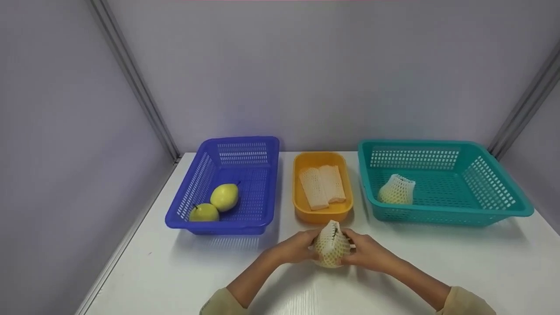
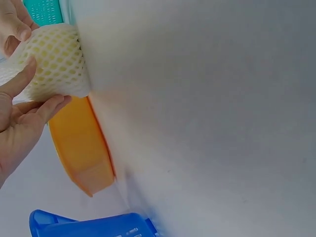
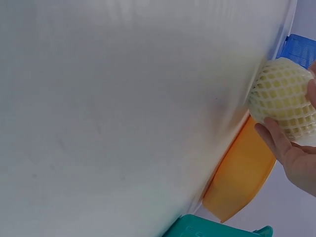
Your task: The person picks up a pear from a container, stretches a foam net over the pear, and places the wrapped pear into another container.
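A yellow-green pear [image 1: 331, 250] inside a white foam net sleeve [image 2: 55, 58] stands between both hands, in front of the orange tub. My left hand [image 1: 299, 247] grips its left side, thumb and fingers spread around the netting. From the right, my right hand [image 1: 369, 252] holds the other side, fingertips on the net in the right wrist view. The sleeve covers the pear's body, and its top end gathers upward around the dark stem. Much of the pear's sides is hidden by the fingers.
Two bare pears [image 1: 225, 197] lie in the blue basket [image 1: 221, 225] at left. Flat foam net sleeves [image 1: 316, 188] fill part of the orange tub [image 1: 321, 216] in the middle. The green basket [image 1: 446, 213] at right holds one netted pear [image 1: 397, 190]. Grey walls rise behind the white table [image 1: 183, 280].
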A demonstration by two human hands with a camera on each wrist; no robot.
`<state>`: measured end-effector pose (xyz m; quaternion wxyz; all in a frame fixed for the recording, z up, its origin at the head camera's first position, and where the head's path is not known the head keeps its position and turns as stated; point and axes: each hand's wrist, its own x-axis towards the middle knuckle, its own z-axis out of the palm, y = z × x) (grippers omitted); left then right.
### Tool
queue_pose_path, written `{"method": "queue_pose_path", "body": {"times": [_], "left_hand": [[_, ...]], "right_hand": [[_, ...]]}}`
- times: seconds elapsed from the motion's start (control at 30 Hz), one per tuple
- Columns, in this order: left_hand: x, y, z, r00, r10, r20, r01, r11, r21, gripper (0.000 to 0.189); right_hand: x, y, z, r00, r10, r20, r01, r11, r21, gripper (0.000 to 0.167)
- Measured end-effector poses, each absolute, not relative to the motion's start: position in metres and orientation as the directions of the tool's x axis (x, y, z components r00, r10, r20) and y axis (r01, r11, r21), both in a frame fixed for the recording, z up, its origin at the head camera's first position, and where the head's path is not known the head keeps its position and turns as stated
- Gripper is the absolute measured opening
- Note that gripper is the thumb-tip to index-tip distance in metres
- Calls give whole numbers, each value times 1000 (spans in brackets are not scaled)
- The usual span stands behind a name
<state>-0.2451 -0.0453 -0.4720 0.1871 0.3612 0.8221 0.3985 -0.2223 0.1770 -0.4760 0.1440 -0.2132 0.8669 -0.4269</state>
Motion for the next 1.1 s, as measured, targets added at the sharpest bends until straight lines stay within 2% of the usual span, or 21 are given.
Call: {"method": "queue_pose_path", "body": {"times": [0.13,0.37,0.6,0.97,1.1], "left_hand": [[-245,-45,-472,-691,722,-48,423,457,783,59],[-249,-44,-476,-686,727,-34,458,468,756,54],[-247,-44,-478,-717,693,-69,440,527,727,46],[-243,-41,-479,-763,643,-69,417,570,708,45],[-242,-41,-475,-773,630,-80,409,590,696,45]], "right_hand": [[-223,178,-478,-861,-505,-61,-262,543,-798,74],[-225,178,-478,-862,-503,-70,-257,552,-793,78],[-225,177,-480,-852,-519,-65,-263,533,-804,82],[-227,177,-479,-857,-510,-66,-272,558,-784,81],[-228,176,-475,-872,-482,-85,-235,564,-792,80]]}}
